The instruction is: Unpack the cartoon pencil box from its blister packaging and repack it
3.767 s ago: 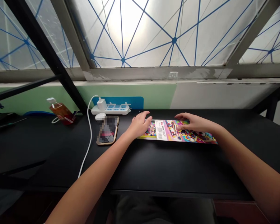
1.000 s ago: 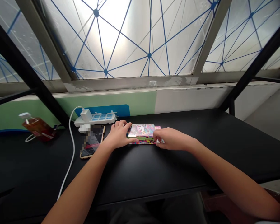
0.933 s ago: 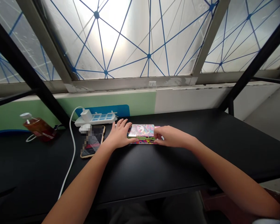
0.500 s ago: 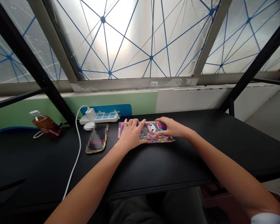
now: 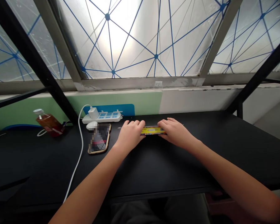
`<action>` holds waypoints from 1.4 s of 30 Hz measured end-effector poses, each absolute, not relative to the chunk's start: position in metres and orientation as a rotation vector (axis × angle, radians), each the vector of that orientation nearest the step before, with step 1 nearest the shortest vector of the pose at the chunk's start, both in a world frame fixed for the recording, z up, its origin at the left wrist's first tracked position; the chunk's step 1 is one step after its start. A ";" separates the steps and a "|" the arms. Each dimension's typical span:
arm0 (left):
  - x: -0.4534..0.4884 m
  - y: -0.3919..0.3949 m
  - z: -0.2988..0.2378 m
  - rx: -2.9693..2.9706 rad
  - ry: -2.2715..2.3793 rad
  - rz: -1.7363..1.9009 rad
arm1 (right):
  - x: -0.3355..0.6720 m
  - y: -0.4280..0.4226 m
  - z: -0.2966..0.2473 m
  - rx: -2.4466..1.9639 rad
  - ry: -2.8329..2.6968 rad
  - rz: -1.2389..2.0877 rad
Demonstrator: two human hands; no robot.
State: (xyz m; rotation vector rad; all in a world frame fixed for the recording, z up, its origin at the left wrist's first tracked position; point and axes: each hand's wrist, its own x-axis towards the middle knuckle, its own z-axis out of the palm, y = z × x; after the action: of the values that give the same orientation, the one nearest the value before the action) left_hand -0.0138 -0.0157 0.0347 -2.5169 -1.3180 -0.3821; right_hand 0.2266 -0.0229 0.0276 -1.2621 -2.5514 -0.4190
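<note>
A colourful pencil box [image 5: 152, 130] lies on the black desk [image 5: 168, 161], and only its yellow front edge shows between my hands. My left hand [image 5: 130, 134] curls over its left end, fingers closed on it. On the right end sits my right hand [image 5: 175, 132], its fingers wrapped over the top. Both hands hide most of the box.
A phone [image 5: 99, 142] lies left of my left hand. Behind it are a white power strip [image 5: 102, 117] with a charger, a white cable [image 5: 77, 155] running to the desk's front, and a bottle of brown drink [image 5: 49, 123] at far left. Window wall behind.
The box's patterned lid faced up and showed half a second ago; now it is closed flat with only the yellow edge visible. Both hands have drawn together over it.
</note>
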 end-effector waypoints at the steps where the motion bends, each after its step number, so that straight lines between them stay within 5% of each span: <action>1: -0.012 -0.018 0.034 -2.532 -1.311 -0.359 | 0.224 -0.026 0.027 -1.272 -2.567 -0.406; 16: -0.022 -0.005 0.013 -2.692 -1.451 -0.267 | 0.208 -0.019 -0.012 -1.200 -2.717 0.013; 26: -0.032 0.009 0.007 -2.867 -1.625 -0.137 | 0.270 -0.004 0.027 -1.553 -2.643 0.380; 33: -0.027 0.003 0.012 -2.913 -1.634 -0.279 | 0.237 -0.011 0.021 -1.451 -2.558 -0.067; 42: -0.014 0.008 0.003 -2.873 -1.694 -0.215 | 0.219 -0.009 -0.014 -1.255 -2.734 0.047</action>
State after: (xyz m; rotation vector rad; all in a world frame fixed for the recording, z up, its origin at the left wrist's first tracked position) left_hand -0.0141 0.0080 0.0031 -2.8725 -1.6942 -0.2148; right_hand 0.2187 -0.0093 -0.0143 -1.2555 -2.7342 0.0467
